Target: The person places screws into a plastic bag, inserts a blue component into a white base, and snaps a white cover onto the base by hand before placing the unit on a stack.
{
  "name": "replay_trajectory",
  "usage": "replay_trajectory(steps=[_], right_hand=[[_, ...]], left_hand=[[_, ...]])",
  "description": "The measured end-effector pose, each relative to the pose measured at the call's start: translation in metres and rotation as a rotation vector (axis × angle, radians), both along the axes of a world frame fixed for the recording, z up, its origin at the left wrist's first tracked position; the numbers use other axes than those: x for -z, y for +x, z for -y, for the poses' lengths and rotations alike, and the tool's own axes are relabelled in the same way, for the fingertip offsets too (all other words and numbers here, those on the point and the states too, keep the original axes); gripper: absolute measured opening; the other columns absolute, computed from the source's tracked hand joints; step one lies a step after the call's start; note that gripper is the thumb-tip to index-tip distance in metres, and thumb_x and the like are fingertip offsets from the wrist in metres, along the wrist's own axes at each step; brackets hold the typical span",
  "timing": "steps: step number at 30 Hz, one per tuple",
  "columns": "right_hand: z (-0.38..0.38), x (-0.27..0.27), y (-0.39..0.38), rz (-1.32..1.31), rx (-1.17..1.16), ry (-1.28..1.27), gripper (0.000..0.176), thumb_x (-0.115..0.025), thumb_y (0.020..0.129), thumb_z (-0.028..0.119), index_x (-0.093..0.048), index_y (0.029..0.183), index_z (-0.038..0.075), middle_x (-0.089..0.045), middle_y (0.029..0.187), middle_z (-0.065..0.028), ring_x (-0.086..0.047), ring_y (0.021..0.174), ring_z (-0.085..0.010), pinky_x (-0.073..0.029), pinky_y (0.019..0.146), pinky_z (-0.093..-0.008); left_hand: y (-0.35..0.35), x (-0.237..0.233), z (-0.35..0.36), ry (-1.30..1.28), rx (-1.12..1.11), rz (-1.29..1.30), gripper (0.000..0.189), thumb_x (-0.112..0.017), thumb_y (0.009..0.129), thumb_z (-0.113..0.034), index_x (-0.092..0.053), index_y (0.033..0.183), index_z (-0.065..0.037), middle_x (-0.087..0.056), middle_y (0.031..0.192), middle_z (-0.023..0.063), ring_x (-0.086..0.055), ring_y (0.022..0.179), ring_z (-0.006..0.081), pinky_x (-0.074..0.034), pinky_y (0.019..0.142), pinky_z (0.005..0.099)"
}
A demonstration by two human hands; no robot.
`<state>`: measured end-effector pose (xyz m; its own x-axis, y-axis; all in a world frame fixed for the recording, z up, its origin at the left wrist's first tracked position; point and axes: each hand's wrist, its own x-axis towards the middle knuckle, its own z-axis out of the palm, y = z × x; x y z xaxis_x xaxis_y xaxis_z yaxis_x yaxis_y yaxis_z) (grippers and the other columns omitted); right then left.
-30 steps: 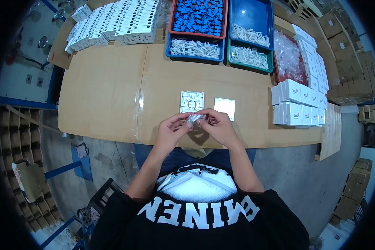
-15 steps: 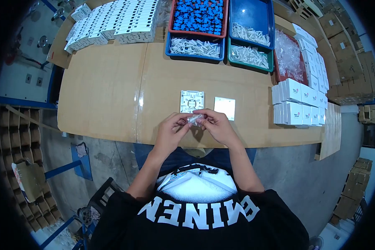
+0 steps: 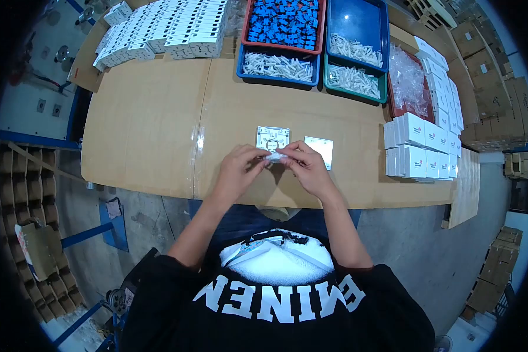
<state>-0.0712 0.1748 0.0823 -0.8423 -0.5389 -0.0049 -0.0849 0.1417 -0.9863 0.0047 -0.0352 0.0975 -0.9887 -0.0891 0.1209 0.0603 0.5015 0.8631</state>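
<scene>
A small clear plastic bag (image 3: pixel 275 157) is pinched between the fingertips of both my hands, low over the cardboard-covered table. My left hand (image 3: pixel 239 171) is closed on its left side, while my right hand (image 3: pixel 308 169) grips it from the right. What is inside the bag cannot be made out. Just beyond my fingers lies a white square wall-plate base (image 3: pixel 273 135), face up and partly covered by my hands. Right of it, near my right hand, is a flat white square cover (image 3: pixel 321 149).
At the back stand trays: blue parts in a red tray (image 3: pixel 283 24), white tubes in a blue tray (image 3: pixel 276 67) and a green tray (image 3: pixel 355 82). White boxes (image 3: pixel 416 146) are stacked at the right, white units (image 3: pixel 164 29) at the back left. Plastic bags (image 3: pixel 408 82) fill another tray.
Both hands have moved slightly away from my body with the plastic bag, nearer to the wall-plate base. My fingers have come closer together around the bag.
</scene>
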Motion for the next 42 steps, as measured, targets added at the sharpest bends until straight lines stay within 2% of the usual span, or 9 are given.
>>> replay_trajectory(steps=[3,7,9,12,19,22,31,36,42], right_hand=[[0.006,-0.003,-0.014,-0.025,0.004,0.132,0.018,-0.071,0.096,0.006,-0.076,0.113,0.002,-0.067,0.093,-0.0079,-0.065,0.082,-0.0156,-0.051,0.074,-0.0272],[0.011,0.004,-0.030,-0.166,0.015,0.200,0.015,-0.072,0.095,0.009,-0.076,0.109,0.005,-0.069,0.094,-0.0076,-0.069,0.080,-0.0196,-0.053,0.071,-0.0304],[0.013,0.009,-0.033,-0.372,0.007,0.404,0.011,-0.072,0.095,0.013,-0.075,0.103,0.008,-0.070,0.096,-0.0057,-0.070,0.079,-0.0245,-0.054,0.068,-0.0353],[0.018,0.018,-0.028,-0.430,0.065,0.435,0.007,-0.071,0.094,0.016,-0.073,0.099,0.011,-0.071,0.097,-0.0030,-0.071,0.080,-0.0259,-0.055,0.068,-0.0378],[0.024,0.015,-0.020,-0.376,0.119,0.520,0.009,-0.073,0.091,0.017,-0.072,0.098,0.011,-0.072,0.097,-0.0048,-0.072,0.080,-0.0254,-0.056,0.068,-0.0395],[0.022,0.013,-0.022,-0.361,0.108,0.522,0.010,-0.073,0.089,0.017,-0.072,0.096,0.010,-0.071,0.096,-0.0061,-0.072,0.080,-0.0270,-0.056,0.068,-0.0410],[0.017,-0.001,-0.028,-0.390,-0.025,0.688,0.012,-0.072,0.088,0.017,-0.074,0.093,0.007,-0.071,0.098,-0.0085,-0.072,0.085,-0.0305,-0.057,0.075,-0.0444],[0.013,-0.011,-0.030,-0.431,-0.153,0.751,0.013,-0.069,0.089,0.015,-0.076,0.095,0.007,-0.070,0.101,-0.0108,-0.072,0.089,-0.0323,-0.057,0.079,-0.0471],[0.017,-0.011,-0.029,-0.338,-0.088,0.709,0.014,-0.068,0.090,0.015,-0.072,0.101,0.007,-0.073,0.103,-0.0111,-0.073,0.092,-0.0334,-0.056,0.079,-0.0473]], left_hand=[[-0.022,0.007,0.012,-0.159,0.075,-0.126,0.023,-0.080,0.087,-0.010,-0.076,0.109,-0.004,-0.073,0.100,0.0100,-0.065,0.089,0.0279,-0.052,0.080,0.0386],[-0.037,0.012,0.014,-0.297,0.089,-0.172,0.018,-0.078,0.089,-0.013,-0.077,0.106,-0.006,-0.072,0.099,0.0076,-0.063,0.091,0.0277,-0.049,0.084,0.0399],[-0.042,0.020,0.013,-0.378,0.101,-0.173,0.017,-0.077,0.090,-0.014,-0.078,0.106,-0.008,-0.070,0.098,0.0063,-0.064,0.091,0.0273,-0.048,0.085,0.0400],[-0.043,0.025,0.010,-0.335,0.068,-0.111,0.016,-0.074,0.091,-0.015,-0.078,0.105,-0.011,-0.071,0.101,0.0064,-0.065,0.095,0.0289,-0.048,0.086,0.0434],[-0.043,0.031,0.009,-0.306,0.019,-0.038,0.016,-0.077,0.088,-0.013,-0.078,0.104,-0.010,-0.071,0.103,0.0050,-0.065,0.092,0.0267,-0.048,0.085,0.0409],[-0.040,0.033,0.017,-0.342,0.121,-0.017,0.021,-0.078,0.087,-0.015,-0.077,0.107,-0.010,-0.071,0.106,0.0052,-0.065,0.095,0.0270,-0.048,0.087,0.0410],[-0.030,0.046,0.021,-0.448,0.207,-0.288,0.047,-0.088,0.077,-0.030,-0.076,0.119,-0.012,-0.072,0.111,0.0015,-0.062,0.100,0.0239,-0.048,0.091,0.0396],[-0.025,0.052,0.016,-0.446,0.125,-0.279,0.040,-0.089,0.076,-0.031,-0.077,0.109,-0.012,-0.074,0.113,0.0004,-0.063,0.099,0.0233,-0.048,0.091,0.0390],[-0.024,0.050,0.012,-0.474,0.100,-0.306,0.035,-0.090,0.075,-0.028,-0.076,0.102,-0.010,-0.073,0.113,-0.0012,-0.063,0.098,0.0237,-0.050,0.090,0.0399]])
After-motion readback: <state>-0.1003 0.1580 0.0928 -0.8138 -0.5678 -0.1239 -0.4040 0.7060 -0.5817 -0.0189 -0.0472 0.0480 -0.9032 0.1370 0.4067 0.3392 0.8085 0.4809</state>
